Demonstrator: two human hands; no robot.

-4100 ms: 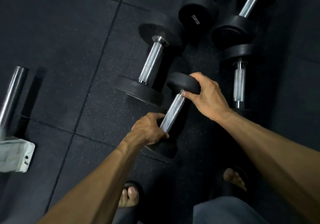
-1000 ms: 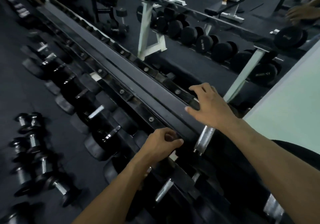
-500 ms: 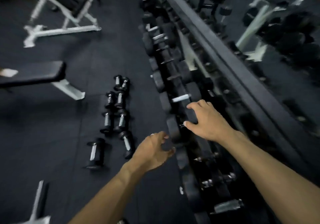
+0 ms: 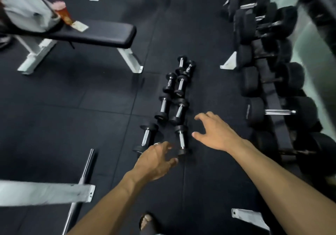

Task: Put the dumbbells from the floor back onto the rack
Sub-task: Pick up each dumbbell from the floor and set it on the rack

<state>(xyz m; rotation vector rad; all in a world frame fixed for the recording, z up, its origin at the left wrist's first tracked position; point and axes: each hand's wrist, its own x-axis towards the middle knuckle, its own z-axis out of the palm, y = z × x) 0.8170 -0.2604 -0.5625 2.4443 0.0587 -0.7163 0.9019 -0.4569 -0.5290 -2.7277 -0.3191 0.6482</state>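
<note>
Both hands reach out over the dark rubber floor [image 4: 54, 107], and neither holds anything. The left hand [image 4: 154, 162] has its fingers [image 4: 168, 146] spread and slightly curled, empty, hanging over the near end of the dumbbells on the floor [image 4: 172, 104]. The right hand [image 4: 216, 134] is spread wide with the thumb out to the side, also empty, just to the right of that group. The dumbbells lie in 2 rough columns running away from the person, 7 by my count, each with black round heads and a bright metal handle. The nearest pair are a larger one on the left [image 4: 146, 137], partly hidden by the left hand, and a smaller one on the right [image 4: 181, 140], which sits between the 2 hands. The rack [image 4: 269, 89] stands along the right side, well apart from the floor group, loaded with bigger black dumbbells; one chrome handle [image 4: 278, 112] sticks out toward the wall. On the far left a flat black bench [image 4: 101, 35] on white legs carries a grey bag [image 4: 27, 11] and a reddish cup [image 4: 62, 15], both blurred. A steel bar [image 4: 81, 180] lies on the floor at lower left beside a white frame piece [image 4: 45, 193]. A foot in a dark sandal [image 4: 147, 222] shows at the bottom edge.
</note>
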